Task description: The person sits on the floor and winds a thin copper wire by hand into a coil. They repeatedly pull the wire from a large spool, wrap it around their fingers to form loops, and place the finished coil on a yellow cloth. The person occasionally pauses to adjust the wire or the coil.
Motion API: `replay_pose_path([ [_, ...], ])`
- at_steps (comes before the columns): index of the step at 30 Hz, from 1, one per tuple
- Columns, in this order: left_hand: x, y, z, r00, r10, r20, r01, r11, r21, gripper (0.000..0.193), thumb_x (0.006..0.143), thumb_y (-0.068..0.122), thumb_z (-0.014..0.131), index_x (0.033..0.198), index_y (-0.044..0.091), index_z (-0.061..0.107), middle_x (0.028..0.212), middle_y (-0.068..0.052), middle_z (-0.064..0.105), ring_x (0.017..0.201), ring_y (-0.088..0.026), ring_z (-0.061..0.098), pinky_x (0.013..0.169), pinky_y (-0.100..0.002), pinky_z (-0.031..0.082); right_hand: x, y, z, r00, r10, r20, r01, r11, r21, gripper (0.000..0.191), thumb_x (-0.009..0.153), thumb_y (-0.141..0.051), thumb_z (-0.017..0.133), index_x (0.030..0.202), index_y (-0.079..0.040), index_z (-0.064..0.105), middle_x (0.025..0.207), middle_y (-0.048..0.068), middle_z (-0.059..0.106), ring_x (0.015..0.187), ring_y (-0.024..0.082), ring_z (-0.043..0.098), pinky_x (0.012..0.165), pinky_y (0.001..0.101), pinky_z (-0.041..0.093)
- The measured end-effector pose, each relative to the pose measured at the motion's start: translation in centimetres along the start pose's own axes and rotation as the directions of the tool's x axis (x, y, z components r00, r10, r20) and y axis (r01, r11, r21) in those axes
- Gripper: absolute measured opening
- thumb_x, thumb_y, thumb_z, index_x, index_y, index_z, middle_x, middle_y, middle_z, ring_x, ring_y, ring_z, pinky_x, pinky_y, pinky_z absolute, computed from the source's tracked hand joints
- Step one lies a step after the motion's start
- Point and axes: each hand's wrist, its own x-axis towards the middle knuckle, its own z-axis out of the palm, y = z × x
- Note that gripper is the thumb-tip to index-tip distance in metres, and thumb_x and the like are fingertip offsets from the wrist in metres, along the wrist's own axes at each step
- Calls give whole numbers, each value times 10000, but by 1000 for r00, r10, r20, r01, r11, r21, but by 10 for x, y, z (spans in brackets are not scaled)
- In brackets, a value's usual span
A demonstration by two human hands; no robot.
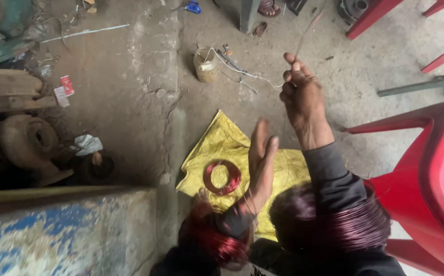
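**Wire drawn up from the coils**

We see our right hand (303, 94) raised, pinching a thin wire (303, 36). Our left hand (261, 158) is flat and open, holding nothing, above the yellow cloth (217, 140) where a red wire coil (222, 177) lies on the floor (130, 76).

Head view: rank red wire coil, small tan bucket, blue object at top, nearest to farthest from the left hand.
From the left hand:
1. Red wire coil, just left of it on the yellow cloth.
2. Small tan bucket, up-left on the floor.
3. Blue object, at the top edge.

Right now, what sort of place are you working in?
Probably a motor-winding repair workshop: bare concrete floor, rusty machine parts, coils of reddish enamelled wire on a yellow cloth, with the right hand pulling a strand.
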Motion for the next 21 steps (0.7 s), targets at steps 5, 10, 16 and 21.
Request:
replay_pose_path([
  [5, 54, -39, -44, 961, -77, 265, 140, 964, -226, 902, 986, 761, 478, 1465, 1, 562, 1181, -118, 699, 1124, -219, 669, 1005, -397, 517, 115, 4, 34, 999, -33, -24, 31, 996, -83, 326, 1111, -226, 477, 1374, -94, 618, 789, -57, 524, 574, 47, 367, 510, 202, 312],
  [10, 119, -56, -51, 957, -153, 247, 226, 925, -304, 832, 1003, 723, 506, 1402, -3, 584, 1089, -92, 667, 963, -172, 652, 936, -347, 528, 197, -8, 46, 996, -64, 62, 73, 986, -147, 284, 1135, -214, 504, 1352, -87, 635, 815, -43, 556, 560, 47, 349, 491, 213, 280],
  [16, 145, -63, -80, 966, -146, 213, 213, 918, -335, 774, 1026, 682, 523, 1363, -10, 599, 1056, -84, 661, 942, -159, 633, 909, -325, 519, 230, 21, 66, 993, -65, 97, 76, 990, -117, 222, 1155, -210, 533, 1279, -93, 675, 847, -32, 572, 578, 51, 359, 507, 204, 284],
  [21, 151, -52, -50, 986, -142, 84, 163, 916, -367, 706, 1009, 643, 605, 1295, -3, 610, 1005, -73, 636, 932, -168, 621, 884, -337, 516, 233, -13, 57, 980, -179, 81, 189, 972, -138, 201, 1120, -161, 600, 1294, -79, 659, 977, 16, 630, 710, 100, 504, 597, 254, 384],
])
